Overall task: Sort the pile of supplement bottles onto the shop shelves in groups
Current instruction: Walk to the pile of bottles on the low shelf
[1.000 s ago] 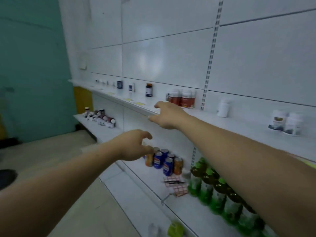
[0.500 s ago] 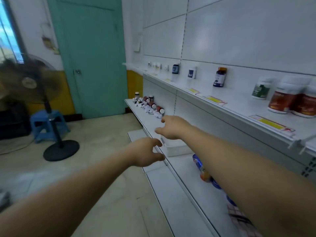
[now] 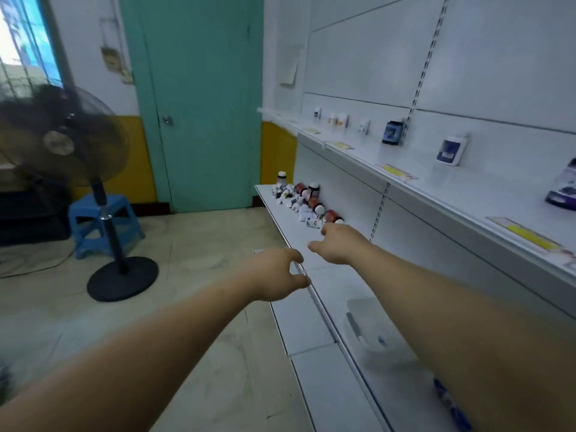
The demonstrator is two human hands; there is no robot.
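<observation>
Your right grip (image 3: 341, 244) is hovering over the middle shelf (image 3: 290, 222), released and empty, fingers pointing at the pile of supplement bottles (image 3: 299, 199) lying just beyond it at the shelf's far end. Your left grip (image 3: 274, 274) is hanging by the shelf's front edge, loosely curled, holding nothing.

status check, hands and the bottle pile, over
Left hand open, empty, by the shelf edge. Right hand open, empty, at the near end of the bottle pile. Pile unsorted on the middle shelf. Nothing blocking.
</observation>
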